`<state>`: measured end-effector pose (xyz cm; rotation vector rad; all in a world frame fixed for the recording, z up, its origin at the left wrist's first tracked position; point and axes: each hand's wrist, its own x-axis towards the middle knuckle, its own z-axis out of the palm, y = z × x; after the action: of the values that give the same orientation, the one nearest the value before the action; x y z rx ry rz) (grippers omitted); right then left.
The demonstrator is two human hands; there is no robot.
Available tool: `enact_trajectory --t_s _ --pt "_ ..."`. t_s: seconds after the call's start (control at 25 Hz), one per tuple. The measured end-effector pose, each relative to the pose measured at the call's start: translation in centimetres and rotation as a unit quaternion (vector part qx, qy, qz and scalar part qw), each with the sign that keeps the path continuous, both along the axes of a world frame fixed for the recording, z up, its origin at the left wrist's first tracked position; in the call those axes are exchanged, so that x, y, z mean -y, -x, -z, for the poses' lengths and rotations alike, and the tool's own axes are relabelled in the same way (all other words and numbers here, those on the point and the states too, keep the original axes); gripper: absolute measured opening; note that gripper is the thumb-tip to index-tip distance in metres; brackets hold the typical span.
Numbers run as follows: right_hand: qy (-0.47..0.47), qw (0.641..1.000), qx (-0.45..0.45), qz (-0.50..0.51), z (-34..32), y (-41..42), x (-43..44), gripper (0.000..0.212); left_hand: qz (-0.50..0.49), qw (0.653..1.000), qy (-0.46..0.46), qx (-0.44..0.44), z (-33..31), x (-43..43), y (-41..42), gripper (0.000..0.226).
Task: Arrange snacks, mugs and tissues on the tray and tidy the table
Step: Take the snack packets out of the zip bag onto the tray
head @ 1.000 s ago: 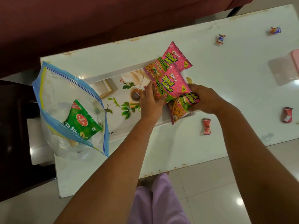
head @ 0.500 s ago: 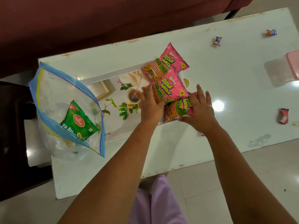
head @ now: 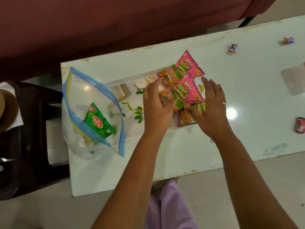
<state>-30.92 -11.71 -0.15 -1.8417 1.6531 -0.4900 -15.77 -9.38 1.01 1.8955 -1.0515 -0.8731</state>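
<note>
Three pink snack packets lie overlapping on the right end of the tray [head: 115, 83], which sits flat on the white desk [head: 247, 76]. The top packet [head: 186, 66] is at the tray's far edge, the middle packet [head: 183, 93] just nearer, and the lowest packet [head: 186, 118] reaches toward the tray's near rim.

The left hand [head: 155, 104] rests on the left side of the middle packet, fingers [head: 154, 85] loosely together and curved over its edge. The right hand [head: 211, 111] lies open on the right side, fingers [head: 209, 86] spread and flat, thumb touching the lowest packet; neither hand pinches anything.

The packets look light, puffed with air and glossy, so they probably slide over each other and crackle under pressure; the flat crimped seams at the ends seem the safest hold, as the contents likely crush.

Left of the tray an open zip bag [head: 92, 113] holds a green packet [head: 99, 121]. Small wrapped sweets [head: 232, 48] lie well to the tray's right, across open desk. The desk's near edge lies close below the tray, so room there is tight.
</note>
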Motion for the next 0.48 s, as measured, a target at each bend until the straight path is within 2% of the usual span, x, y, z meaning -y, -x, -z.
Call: enact_trajectory --t_s 0.08,0.16,0.24,0.32,0.4,0.48 --pt "0.044 0.991 0.116 -0.047 -2.5 -4.7 -1.1 0.066 -0.016 0.998 0.045 0.046 -3.0 -1.8 -2.4 0.039" --pt "0.009 0.974 0.201 -0.104 -4.6 -10.1 -2.6 0.043 -0.042 0.987 0.098 0.12 -6.1 -3.7 -5.1 0.029" --pt "-0.072 0.963 0.203 -0.163 -5.4 -14.9 -3.6 0.034 -0.079 0.962 0.186 0.181 -8.6 -5.4 -8.5 0.024" --pt "-0.131 0.962 0.141 -0.196 -5.1 -18.3 -4.2 0.035 -0.136 0.932 0.269 0.201 -9.4 -6.6 -12.4 0.025" --pt "-0.106 0.972 0.119 -0.171 -5.5 -20.6 -3.9 0.032 -0.252 0.916 0.287 0.12 -8.5 -8.1 -16.8 0.026" --pt "-0.026 0.986 0.132 -0.104 -6.3 -22.0 -2.9 0.028 -0.385 0.903 0.191 -0.026 -6.5 -9.9 -20.2 0.028"
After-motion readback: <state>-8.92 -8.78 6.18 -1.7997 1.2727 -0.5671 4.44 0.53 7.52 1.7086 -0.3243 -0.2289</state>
